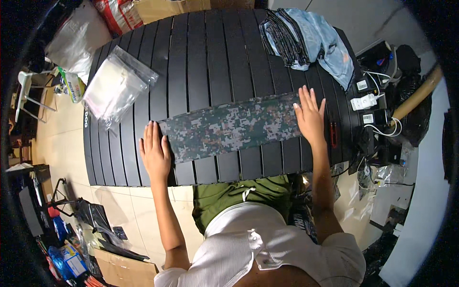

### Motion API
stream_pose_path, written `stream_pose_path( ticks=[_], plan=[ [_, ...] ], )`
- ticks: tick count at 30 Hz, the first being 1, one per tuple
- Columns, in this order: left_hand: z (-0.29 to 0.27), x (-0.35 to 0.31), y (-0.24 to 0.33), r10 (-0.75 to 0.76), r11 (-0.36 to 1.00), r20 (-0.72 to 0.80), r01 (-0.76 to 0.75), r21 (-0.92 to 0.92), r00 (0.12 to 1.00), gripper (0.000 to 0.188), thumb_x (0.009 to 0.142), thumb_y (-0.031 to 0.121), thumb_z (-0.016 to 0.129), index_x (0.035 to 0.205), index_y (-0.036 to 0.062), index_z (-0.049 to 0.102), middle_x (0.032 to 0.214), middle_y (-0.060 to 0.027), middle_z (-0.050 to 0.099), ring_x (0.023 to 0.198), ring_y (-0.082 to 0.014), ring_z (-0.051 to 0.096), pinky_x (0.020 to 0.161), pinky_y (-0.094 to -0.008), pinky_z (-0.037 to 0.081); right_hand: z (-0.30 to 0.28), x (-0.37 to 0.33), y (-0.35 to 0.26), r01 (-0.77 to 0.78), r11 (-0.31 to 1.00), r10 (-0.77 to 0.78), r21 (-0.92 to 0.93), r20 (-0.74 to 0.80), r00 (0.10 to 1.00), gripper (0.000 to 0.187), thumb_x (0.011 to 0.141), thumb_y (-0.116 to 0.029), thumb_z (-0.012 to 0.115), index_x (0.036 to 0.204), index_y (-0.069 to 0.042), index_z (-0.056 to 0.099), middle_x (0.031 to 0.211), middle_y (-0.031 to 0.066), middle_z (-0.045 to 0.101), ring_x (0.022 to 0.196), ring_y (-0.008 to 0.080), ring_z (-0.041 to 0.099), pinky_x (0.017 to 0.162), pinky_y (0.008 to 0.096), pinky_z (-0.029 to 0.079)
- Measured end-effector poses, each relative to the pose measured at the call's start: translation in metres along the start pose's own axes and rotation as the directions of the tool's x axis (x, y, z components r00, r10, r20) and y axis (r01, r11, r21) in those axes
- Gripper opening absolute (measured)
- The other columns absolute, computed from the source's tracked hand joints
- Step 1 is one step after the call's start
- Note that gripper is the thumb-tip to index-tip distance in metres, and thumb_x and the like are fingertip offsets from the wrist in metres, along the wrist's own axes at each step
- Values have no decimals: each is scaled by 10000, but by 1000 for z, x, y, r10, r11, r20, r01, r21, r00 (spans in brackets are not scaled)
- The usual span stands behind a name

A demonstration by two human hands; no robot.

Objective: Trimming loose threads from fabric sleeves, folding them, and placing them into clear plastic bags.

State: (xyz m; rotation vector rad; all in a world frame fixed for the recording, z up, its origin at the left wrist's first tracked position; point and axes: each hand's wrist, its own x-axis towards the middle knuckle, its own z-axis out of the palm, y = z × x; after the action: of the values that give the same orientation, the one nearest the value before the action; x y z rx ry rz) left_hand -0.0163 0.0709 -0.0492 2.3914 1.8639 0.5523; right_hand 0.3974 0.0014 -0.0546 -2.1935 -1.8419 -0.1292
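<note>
A long strip of camouflage fabric (234, 125) in dark green, grey and brown lies flat across the black slatted table in front of me. My left hand (154, 146) rests palm down at the strip's left end, fingers stretched out and pointing away from me. At the opposite end, my right hand (311, 115) lies flat with its fingers spread, its fingertips over the fabric's edge. Neither hand grips anything. Whether the cloth is folded in layers cannot be made out.
Clear plastic bags (117, 83) lie on the table's left side. Folded blue denim (306, 40) sits at the far right. A red-handled tool (333, 135) is beside my right wrist. White chargers and cables (366, 102) crowd the right edge. A cardboard sheet (125, 268) is on the floor.
</note>
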Motion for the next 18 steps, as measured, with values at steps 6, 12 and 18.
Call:
stream_pose_path(
  ticks=[6, 12, 18],
  plan=[
    [4, -4, -4, -60, 995, -1, 60, 82, 998, 456, 921, 258, 413, 1348, 105, 359, 1402, -87, 336, 1309, -224, 286, 1058, -438, 187, 0, -5, 2, -63, 973, 42, -224, -99, 994, 492, 912, -265, 448, 1351, -79, 331, 1384, 127, 348, 1293, 321, 282, 1048, 519, 136],
    [-12, -4, 23, -70, 987, -317, 20, -159, 946, 384, 915, 175, 421, 1282, 64, 438, 1381, -126, 345, 1285, -348, 261, 1046, -452, 187, -16, -31, 21, -505, 794, 556, 340, -67, 829, 343, 787, -283, 646, 968, 3, 596, 885, 146, 600, 855, 294, 561, 749, 382, 432],
    [-5, 1, 111, 78, 880, -207, -165, -445, 975, 310, 887, 128, 450, 1178, 36, 503, 1286, -156, 418, 1206, -314, 334, 1013, -417, 225, -16, -31, 26, -550, 832, 551, 67, 10, 834, 378, 733, -312, 689, 887, 18, 584, 776, 122, 594, 679, 237, 551, 630, 324, 435]
  ],
)
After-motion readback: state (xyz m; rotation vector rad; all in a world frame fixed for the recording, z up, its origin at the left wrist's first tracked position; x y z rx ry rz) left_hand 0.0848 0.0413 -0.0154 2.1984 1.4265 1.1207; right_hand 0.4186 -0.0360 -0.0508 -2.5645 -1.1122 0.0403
